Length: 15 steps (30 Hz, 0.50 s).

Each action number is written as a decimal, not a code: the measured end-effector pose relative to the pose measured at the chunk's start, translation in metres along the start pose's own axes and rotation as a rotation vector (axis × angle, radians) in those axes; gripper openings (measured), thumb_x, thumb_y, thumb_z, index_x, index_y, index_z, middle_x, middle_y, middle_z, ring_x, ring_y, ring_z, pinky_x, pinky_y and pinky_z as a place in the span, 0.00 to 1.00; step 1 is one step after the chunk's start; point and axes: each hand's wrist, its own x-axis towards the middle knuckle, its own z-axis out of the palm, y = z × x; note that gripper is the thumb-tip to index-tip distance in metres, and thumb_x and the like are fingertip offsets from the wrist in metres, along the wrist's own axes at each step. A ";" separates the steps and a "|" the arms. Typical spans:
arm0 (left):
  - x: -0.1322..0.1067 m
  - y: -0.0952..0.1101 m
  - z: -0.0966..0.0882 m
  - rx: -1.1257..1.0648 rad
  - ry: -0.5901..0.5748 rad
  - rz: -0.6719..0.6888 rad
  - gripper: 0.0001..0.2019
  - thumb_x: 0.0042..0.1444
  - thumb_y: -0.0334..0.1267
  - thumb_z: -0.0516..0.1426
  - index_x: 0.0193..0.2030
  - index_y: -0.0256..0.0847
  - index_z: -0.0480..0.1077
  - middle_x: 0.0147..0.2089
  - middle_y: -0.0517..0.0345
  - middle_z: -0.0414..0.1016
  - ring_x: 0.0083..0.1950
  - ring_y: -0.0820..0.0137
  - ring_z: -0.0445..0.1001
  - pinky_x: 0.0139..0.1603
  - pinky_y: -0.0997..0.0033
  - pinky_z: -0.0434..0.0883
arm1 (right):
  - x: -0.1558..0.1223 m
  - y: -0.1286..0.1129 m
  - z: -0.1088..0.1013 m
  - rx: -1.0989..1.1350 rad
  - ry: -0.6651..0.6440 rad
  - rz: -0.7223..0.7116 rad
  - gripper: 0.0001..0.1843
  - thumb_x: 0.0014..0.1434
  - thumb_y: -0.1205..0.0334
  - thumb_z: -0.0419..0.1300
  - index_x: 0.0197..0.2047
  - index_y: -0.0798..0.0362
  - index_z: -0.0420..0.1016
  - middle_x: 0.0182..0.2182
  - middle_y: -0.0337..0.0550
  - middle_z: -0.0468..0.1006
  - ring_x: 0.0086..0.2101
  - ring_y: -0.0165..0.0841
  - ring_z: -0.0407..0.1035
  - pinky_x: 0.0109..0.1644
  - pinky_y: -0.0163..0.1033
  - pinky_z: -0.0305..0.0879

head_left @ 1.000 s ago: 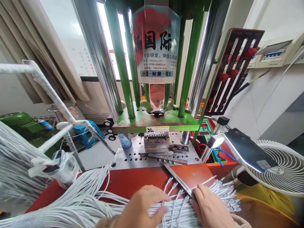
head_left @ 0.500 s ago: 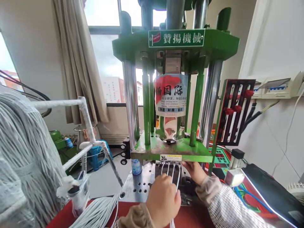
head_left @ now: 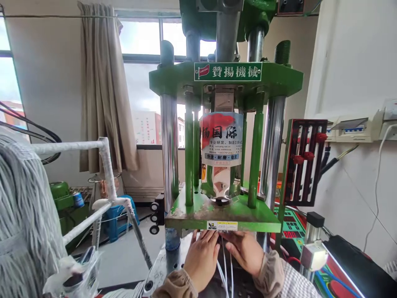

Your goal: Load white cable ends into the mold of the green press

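Observation:
Several thin white cables (head_left: 225,265) run up from the bottom edge to the slot under the press's green plate (head_left: 186,221). My left hand (head_left: 203,258) is at the slot left of the cables, fingers close together and pointing forward, some cables passing beneath its thumb side. From the right, my right hand (head_left: 245,252) reaches in with curled fingers at the cable ends, its thumb beside a cable. Both hands appear closed on the cables, but the plate's edge hides most fingertips and the cable ends.
The green press (head_left: 223,215) with steel columns stands straight ahead. On the left, a bundle of white cables (head_left: 25,223) hangs by a wrapped frame (head_left: 107,165). A blue can (head_left: 172,239) stands by the left column. At right are a control panel (head_left: 291,223) and a black case (head_left: 356,265).
My left hand has moved forward from gripping the cables lower down to the slot, beside my right hand. My right hand has shifted slightly inward. The camera view has tilted upward.

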 end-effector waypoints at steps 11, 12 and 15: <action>-0.036 -0.017 -0.026 0.005 -0.134 0.055 0.26 0.61 0.44 0.50 0.66 0.43 0.54 0.67 0.50 0.60 0.67 0.60 0.58 0.68 0.47 0.52 | -0.034 -0.032 -0.013 -0.024 -0.083 -0.013 0.28 0.63 0.51 0.50 0.64 0.51 0.61 0.62 0.50 0.64 0.60 0.47 0.57 0.61 0.57 0.57; -0.063 -0.022 -0.032 -0.061 -0.102 0.053 0.26 0.61 0.46 0.50 0.66 0.48 0.54 0.67 0.53 0.60 0.67 0.59 0.57 0.68 0.46 0.52 | -0.060 -0.036 -0.013 -0.061 -0.037 -0.025 0.28 0.61 0.51 0.50 0.63 0.46 0.61 0.62 0.45 0.64 0.60 0.46 0.57 0.60 0.57 0.60; -0.144 -0.033 -0.041 -0.387 0.213 -0.231 0.15 0.58 0.50 0.54 0.51 0.57 0.71 0.54 0.59 0.74 0.57 0.58 0.69 0.62 0.53 0.64 | -0.131 -0.040 -0.008 -0.193 0.177 0.070 0.27 0.56 0.45 0.55 0.60 0.28 0.63 0.56 0.38 0.71 0.57 0.47 0.62 0.47 0.55 0.72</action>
